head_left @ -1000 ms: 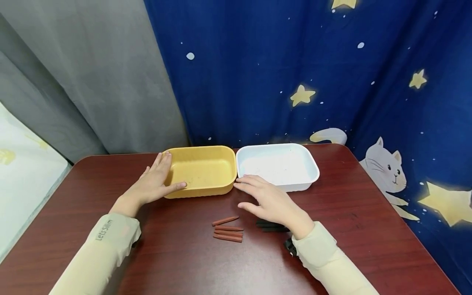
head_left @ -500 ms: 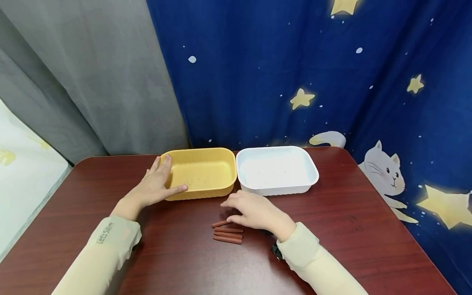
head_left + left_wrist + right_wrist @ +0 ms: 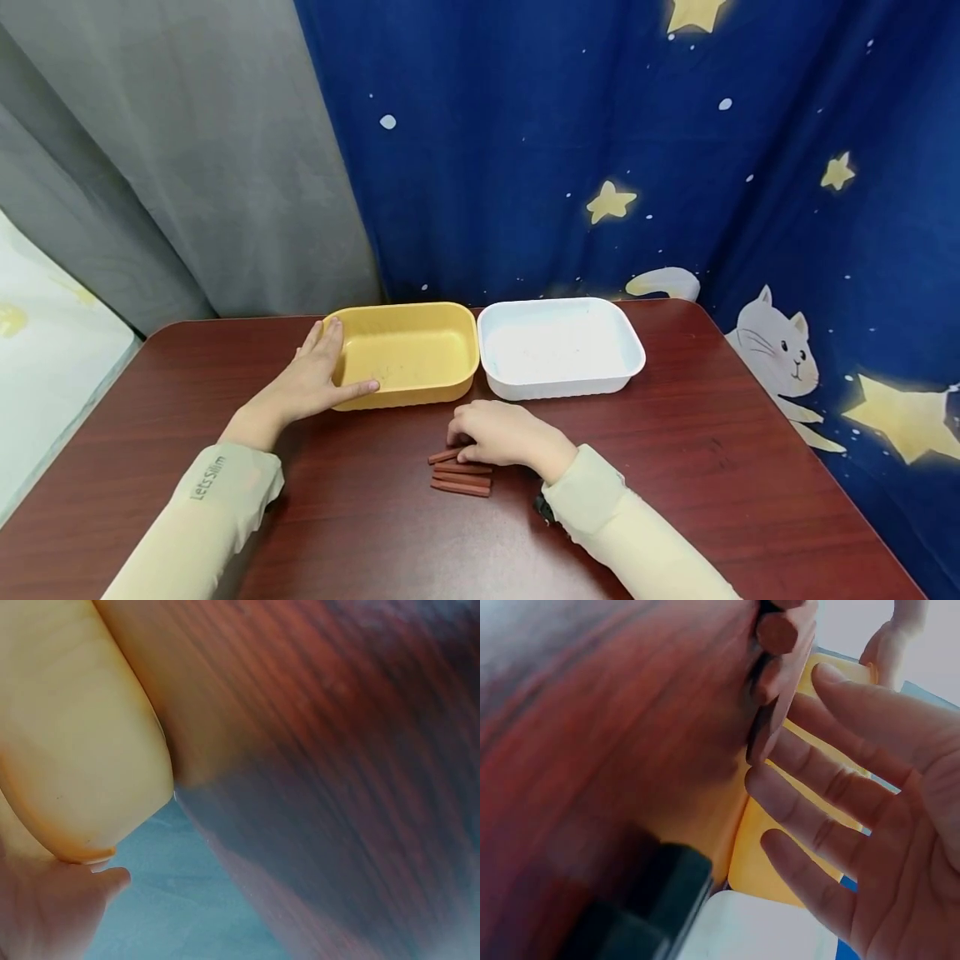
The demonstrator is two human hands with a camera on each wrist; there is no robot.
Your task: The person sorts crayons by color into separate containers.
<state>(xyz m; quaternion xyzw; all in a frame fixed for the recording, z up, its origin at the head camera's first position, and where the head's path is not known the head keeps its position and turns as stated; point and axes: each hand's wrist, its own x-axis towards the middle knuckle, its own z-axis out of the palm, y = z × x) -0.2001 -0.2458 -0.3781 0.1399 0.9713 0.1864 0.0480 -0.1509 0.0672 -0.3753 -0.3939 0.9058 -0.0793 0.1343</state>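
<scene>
My left hand (image 3: pixel 300 385) rests at the left end of a yellow plastic tray (image 3: pixel 420 395), fingers straight along its side and thumb over the near rim. Several reddish-brown, crayon-like sticks (image 3: pixel 461 480) lie in front of the trays. The farthest stick (image 3: pixel 441 456) lies slanted, apart from the others. My right hand (image 3: pixel 506 433) is over that stick, fingers reaching down past it. In the right wrist view, the fingers are spread and loosely bent beside the stick's end (image 3: pixel 765 735), and the thumb does not visibly press it. Dark sticks (image 3: pixel 679 881) lie near that wrist, hidden in the head view.
A white tray (image 3: pixel 558 388) stands right against the yellow one at the back of the dark red table (image 3: pixel 360 517). Behind the table edge hang a grey curtain (image 3: pixel 247 167) and a blue star-patterned curtain (image 3: pixel 510 150).
My right hand has moved from beside the white tray down and left to the farthest brown stick, its forearm now covering the dark sticks. The left hand stays on the yellow tray.
</scene>
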